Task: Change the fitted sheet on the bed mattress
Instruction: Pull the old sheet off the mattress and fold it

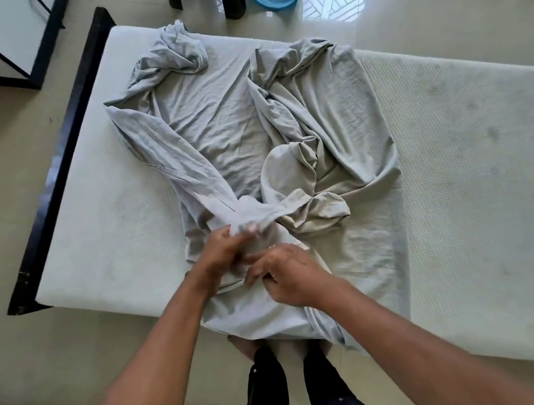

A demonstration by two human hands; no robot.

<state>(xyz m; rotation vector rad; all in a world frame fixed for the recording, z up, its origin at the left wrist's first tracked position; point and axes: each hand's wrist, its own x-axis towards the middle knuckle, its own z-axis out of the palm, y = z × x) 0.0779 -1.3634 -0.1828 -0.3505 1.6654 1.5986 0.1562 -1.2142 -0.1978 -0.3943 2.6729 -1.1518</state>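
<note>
The crumpled pale grey fitted sheet (213,124) lay heaped on the bare white mattress (107,245), left hand (223,256) and right hand (291,276) both with fingers curled into its near folds, and its twisted corners could likely snag, spilling fabric onto the floor.

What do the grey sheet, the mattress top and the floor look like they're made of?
The grey sheet looks like thin soft fabric, probably cotton or a blend, matte; it wrinkles and bunches into folds. The mattress has an off-white textile cover with a fine dotted texture, matte, faintly stained. The floor seems polished tile or stone, glossy; it mirrors a bright lattice pattern.
</note>
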